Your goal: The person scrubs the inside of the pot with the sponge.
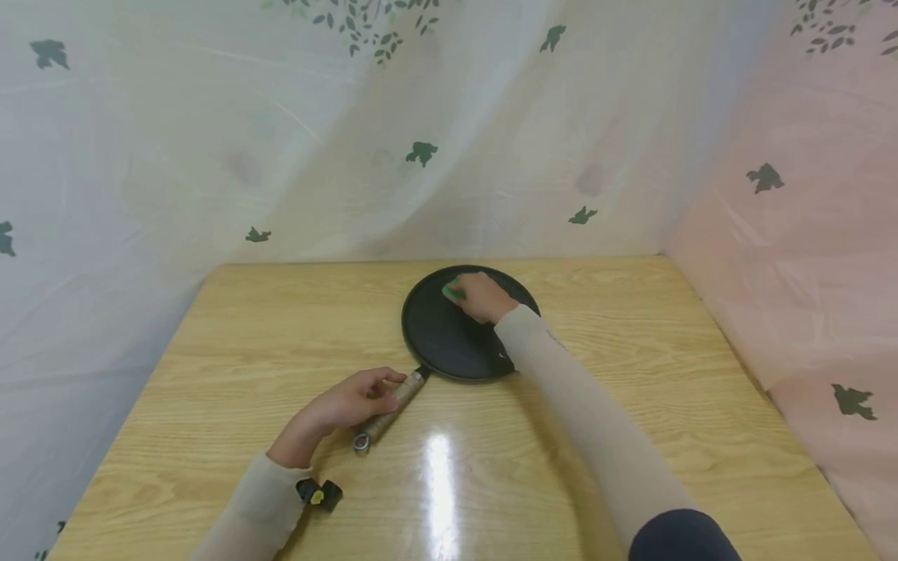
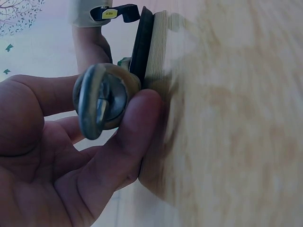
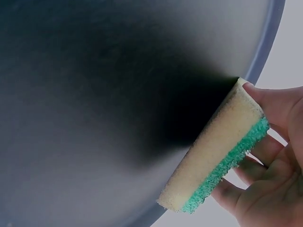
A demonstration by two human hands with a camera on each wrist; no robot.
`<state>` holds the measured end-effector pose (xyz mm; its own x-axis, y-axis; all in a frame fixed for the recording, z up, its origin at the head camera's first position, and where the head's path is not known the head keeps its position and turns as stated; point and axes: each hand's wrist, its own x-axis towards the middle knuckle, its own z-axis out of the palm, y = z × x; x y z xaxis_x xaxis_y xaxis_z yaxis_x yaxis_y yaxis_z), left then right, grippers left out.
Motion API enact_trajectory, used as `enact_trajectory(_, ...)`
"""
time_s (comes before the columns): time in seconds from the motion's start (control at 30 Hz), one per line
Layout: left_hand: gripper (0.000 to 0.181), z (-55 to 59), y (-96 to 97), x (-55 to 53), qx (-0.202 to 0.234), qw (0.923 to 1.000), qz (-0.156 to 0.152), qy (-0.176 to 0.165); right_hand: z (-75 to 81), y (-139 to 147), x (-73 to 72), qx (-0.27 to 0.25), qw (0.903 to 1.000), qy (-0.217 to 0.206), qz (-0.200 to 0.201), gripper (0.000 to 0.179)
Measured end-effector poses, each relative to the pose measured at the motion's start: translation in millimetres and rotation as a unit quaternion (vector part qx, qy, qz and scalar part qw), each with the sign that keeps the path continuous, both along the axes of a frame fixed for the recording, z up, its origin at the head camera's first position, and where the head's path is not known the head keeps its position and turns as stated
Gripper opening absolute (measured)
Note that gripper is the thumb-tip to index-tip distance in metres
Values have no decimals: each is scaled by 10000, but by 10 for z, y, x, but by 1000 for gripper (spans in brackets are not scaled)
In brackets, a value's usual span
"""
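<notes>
A flat black frying pan [image 1: 449, 339] lies near the back of the wooden table, its handle [image 1: 382, 422] angled toward the front left. My left hand [image 1: 356, 399] holds that handle between thumb and fingers. In the left wrist view the handle's metal end ring [image 2: 91, 101] faces the camera, with the thumb along one side. Over the far part of the pan, my right hand [image 1: 482, 298] grips a sponge [image 3: 222, 146] against the cooking surface. The sponge's cream side faces the pan and its green scouring side faces the palm.
The wooden table [image 1: 281, 327] extends on both sides of the pan. Pale fabric walls [image 1: 491, 195] with leaf and bird prints rise behind it and along the sides. A black strap device [image 1: 319, 495] sits on the left wrist.
</notes>
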<state>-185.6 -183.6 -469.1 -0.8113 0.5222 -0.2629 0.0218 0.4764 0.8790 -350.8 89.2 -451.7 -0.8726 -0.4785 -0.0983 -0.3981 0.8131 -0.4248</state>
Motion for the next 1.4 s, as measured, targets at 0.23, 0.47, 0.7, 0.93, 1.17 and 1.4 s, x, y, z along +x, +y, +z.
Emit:
enact_trajectory(0.23,43,7,2,-2,-117,9999,13,-2,12,127,-2,-79,9999,-88,-108,40)
enact_trajectory(0.47,43,19,12,13,-38,10000,73,-53,31,281,25,97,9999,35,-125,39)
enact_trajectory(0.7,43,18,17,11,-44,10000,56,-52,31,392,89,220,9995,205,-42,36)
enact_trajectory(0.93,42,1,21,-2,-126,9999,83,-44,30,555,184,361,9991,222,-34,37)
enact_trajectory(1.17,43,8,24,9,-104,9999,87,-60,34,702,337,421,9988,247,15,38)
enact_trajectory(1.4,41,-26,17,-10,-166,9998,128,-38,30,774,550,421,9968,656,185,34)
